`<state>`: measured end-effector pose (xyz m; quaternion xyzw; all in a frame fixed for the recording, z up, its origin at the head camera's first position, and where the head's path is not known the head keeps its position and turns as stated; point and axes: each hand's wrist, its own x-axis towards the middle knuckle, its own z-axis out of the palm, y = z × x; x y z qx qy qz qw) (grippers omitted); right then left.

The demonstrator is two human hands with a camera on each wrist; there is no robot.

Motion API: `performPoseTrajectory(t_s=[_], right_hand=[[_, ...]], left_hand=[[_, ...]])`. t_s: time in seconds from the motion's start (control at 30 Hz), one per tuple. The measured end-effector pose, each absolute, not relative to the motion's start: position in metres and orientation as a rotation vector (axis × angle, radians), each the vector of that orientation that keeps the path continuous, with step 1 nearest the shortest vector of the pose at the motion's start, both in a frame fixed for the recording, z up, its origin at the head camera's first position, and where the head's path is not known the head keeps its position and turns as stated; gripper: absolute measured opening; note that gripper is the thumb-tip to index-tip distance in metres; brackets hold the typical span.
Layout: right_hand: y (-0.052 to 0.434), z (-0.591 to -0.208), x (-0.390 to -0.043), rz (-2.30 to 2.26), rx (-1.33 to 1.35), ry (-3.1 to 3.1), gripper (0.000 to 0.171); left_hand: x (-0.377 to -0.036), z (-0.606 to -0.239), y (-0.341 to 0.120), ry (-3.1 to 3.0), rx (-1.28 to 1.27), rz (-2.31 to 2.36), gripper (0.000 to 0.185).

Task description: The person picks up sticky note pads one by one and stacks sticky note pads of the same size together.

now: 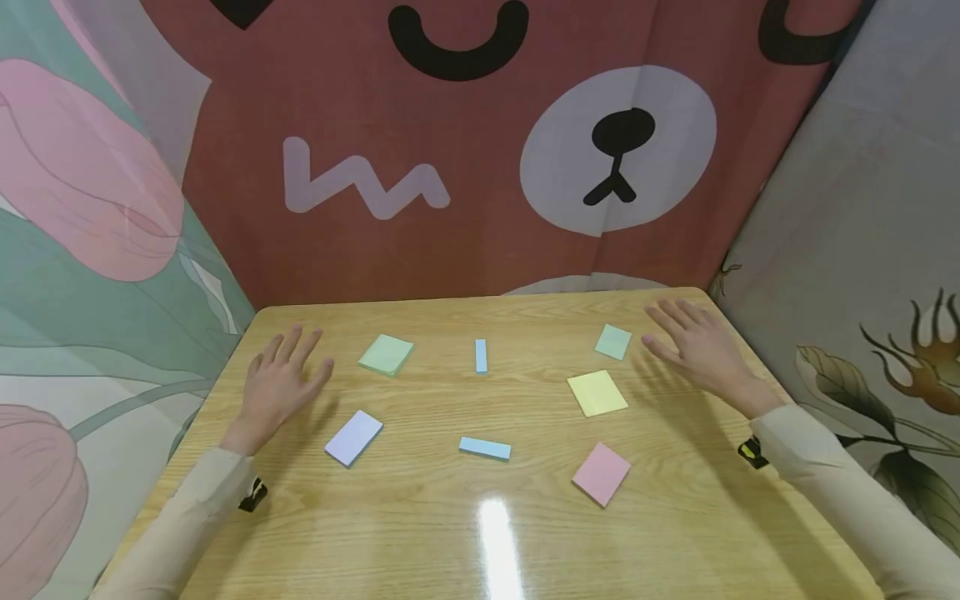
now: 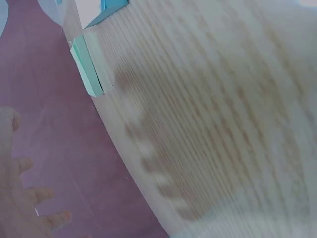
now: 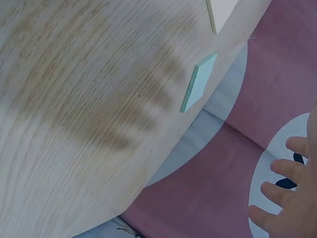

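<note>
Several coloured note pads lie spread on a wooden table (image 1: 465, 533). My left hand (image 1: 288, 367) is open, fingers spread, palm down over the table's far left, between a green pad (image 1: 386, 354) and a lavender pad (image 1: 353, 437). My right hand (image 1: 678, 329) is open too, palm down at the far right beside a mint pad (image 1: 613, 342). Neither hand holds anything. The left wrist view shows the green pad (image 2: 86, 64) and my fingers (image 2: 29, 208) above their shadow. In the right wrist view the mint pad (image 3: 198, 82) lies ahead of my fingers (image 3: 287, 188).
A yellow pad (image 1: 597, 392), a pink pad (image 1: 602, 473) and two narrow blue pads (image 1: 481, 356) (image 1: 485, 448) lie in the middle. Printed cloth walls close off the table at the back (image 1: 465, 167), left and right. A lamp glare marks the near centre.
</note>
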<state>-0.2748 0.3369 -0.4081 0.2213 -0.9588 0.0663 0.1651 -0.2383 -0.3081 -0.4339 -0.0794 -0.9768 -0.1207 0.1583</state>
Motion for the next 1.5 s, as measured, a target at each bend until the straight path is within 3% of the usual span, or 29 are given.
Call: performPoseTrajectory(t_s=[1.5], right_hand=[[0.308, -0.421, -0.273, 0.161, 0.845, -2.735, 0.061]], left_hand=[[-0.229, -0.449, -0.289, -2.737, -0.374, -0.351, 0.061]])
